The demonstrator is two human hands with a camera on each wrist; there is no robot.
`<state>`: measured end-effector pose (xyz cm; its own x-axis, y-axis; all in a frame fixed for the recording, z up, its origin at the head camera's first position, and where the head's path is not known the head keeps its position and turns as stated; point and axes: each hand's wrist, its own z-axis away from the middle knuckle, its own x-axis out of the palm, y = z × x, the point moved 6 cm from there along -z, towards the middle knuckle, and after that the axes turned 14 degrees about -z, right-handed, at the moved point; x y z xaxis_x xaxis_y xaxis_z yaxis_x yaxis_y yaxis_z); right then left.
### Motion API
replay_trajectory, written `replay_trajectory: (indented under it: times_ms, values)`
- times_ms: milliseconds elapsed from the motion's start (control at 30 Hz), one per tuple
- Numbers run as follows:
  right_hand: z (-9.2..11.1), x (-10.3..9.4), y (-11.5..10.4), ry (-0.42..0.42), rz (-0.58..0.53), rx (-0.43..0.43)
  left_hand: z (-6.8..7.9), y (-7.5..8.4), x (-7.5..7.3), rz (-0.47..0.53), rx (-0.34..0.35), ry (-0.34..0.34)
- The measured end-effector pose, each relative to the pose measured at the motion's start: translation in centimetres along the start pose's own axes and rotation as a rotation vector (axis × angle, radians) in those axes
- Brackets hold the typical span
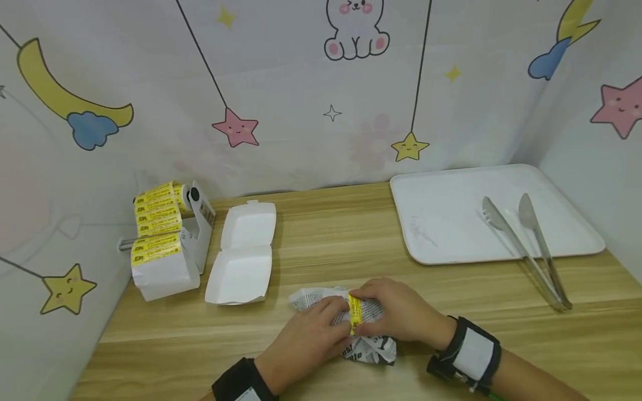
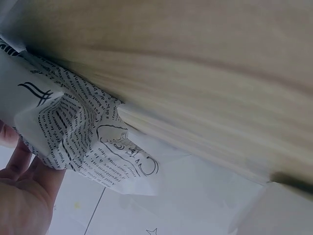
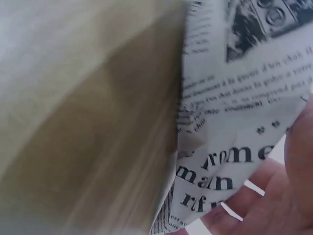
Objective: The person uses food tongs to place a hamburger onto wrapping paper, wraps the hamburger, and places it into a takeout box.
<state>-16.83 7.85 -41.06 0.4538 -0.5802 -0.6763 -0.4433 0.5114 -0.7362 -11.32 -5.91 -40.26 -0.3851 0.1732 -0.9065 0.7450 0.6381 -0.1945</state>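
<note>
1. Wristbands, both black, circle the two wrists: the left wristband at the bottom edge of the head view, the right wristband bearing a white panel.
2. Left hand grasps the left side of a newsprint-patterned paper parcel, its fingers bent over the top; the left wrist view shows fingers against crumpled printed paper.
3. Right hand grips the parcel's right side, thumb and fingers bent around it; the right wrist view shows a folded flap with large black lettering beside the fingers.
4. Parcel position: between the two hands, on the near middle part of the wood-grain tabletop. A yellow label sticker runs along its top, between the fingers of both hands.
5. Beyond the parcel and to its left, a white clamshell takeout box lies unfolded, its lid half farther off than its base.
6. Just left of that box stands a white label dispenser, carrying a strip of yellow-printed labels.
7. Metal serving tongs, arms spread, lie at the right, heads over a white rectangular tray and joined end over the tabletop.
8. Behind everything hangs a pale backdrop printed with stars, moons, clouds and a seated cartoon animal.
</note>
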Motion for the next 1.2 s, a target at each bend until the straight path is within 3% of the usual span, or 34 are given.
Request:
replay_trajectory:
  times_ms: [333,600,933,1067,1200]
  values:
    - [-0.1,0.5,-1.5,0.070,0.200,0.002,0.2,-0.4,-0.2,0.025,-0.059,0.006]
    - [-0.1,0.0,-1.6,0.061,0.202,-0.016,0.4,-0.9,-0.3,0.086,-0.149,-0.026]
    - [-0.5,0.7,-1.7,0.061,0.222,-0.023,0.4,-1.2,-0.7,0.162,-0.183,-0.046]
    - [-0.5,0.6,-1.8,0.059,0.236,-0.021,0.7,-2.2,-1.5,0.223,-0.247,-0.038]
    - [-0.3,0.5,-1.9,0.063,0.226,-0.032,1.7,-4.7,-3.0,0.150,-0.342,0.044]
